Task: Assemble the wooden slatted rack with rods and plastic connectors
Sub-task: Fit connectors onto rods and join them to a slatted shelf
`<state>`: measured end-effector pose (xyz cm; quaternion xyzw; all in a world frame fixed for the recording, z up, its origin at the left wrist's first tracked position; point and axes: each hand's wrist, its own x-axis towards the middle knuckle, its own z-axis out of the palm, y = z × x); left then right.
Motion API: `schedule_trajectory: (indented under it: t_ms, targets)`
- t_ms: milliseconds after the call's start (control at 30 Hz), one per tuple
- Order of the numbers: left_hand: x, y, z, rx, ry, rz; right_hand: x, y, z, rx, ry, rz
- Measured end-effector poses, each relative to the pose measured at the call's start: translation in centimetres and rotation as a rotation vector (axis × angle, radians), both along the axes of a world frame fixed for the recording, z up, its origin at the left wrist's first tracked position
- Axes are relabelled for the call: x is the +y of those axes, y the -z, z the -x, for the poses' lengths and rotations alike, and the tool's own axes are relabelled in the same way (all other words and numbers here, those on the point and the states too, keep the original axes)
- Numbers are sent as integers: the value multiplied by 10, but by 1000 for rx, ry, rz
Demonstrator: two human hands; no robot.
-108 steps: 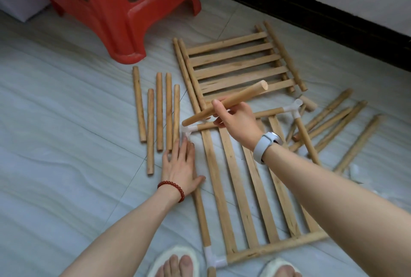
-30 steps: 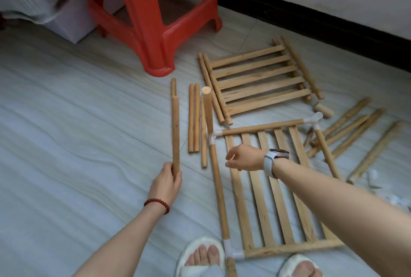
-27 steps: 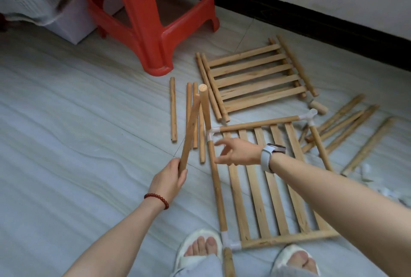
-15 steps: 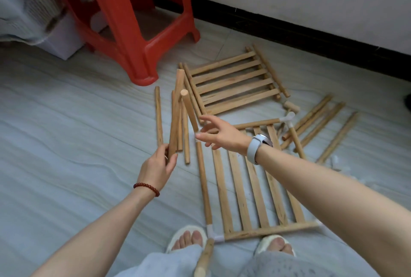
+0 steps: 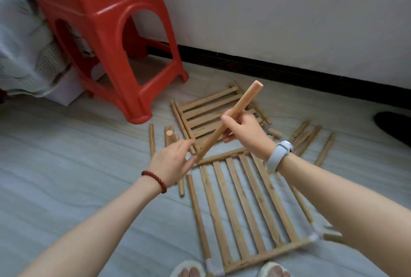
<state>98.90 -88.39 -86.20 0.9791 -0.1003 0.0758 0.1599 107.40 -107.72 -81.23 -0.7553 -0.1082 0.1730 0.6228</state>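
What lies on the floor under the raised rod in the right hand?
Under the raised rod, held by the right hand, lies a second slatted panel. The hand covers that panel's near right part.

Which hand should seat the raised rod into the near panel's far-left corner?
Right hand: it already grips the rod, whose lower end points at that corner. Left hand is open beside it.

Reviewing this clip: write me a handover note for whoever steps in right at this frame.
Right hand grips a rod, held tilted in the air. Left hand is open at the rod's lower end; contact unclear.
Near slatted panel lies on the floor, framed by rods with white connectors at its near corners. Second panel lies beyond, unframed. Loose rods lie right, more left.
Left: fit the held rod, frame the second panel, join both.
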Motion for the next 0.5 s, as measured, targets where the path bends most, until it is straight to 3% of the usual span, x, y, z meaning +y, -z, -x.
schedule_trajectory:
  t_ms: [267,500]
  targets:
    - [-107,83,-85,465,129,-151,-120,63,-59,-126,502,372]
    - [-154,183,-125,635,99,-261,-151,119,-93,-129,632,280]
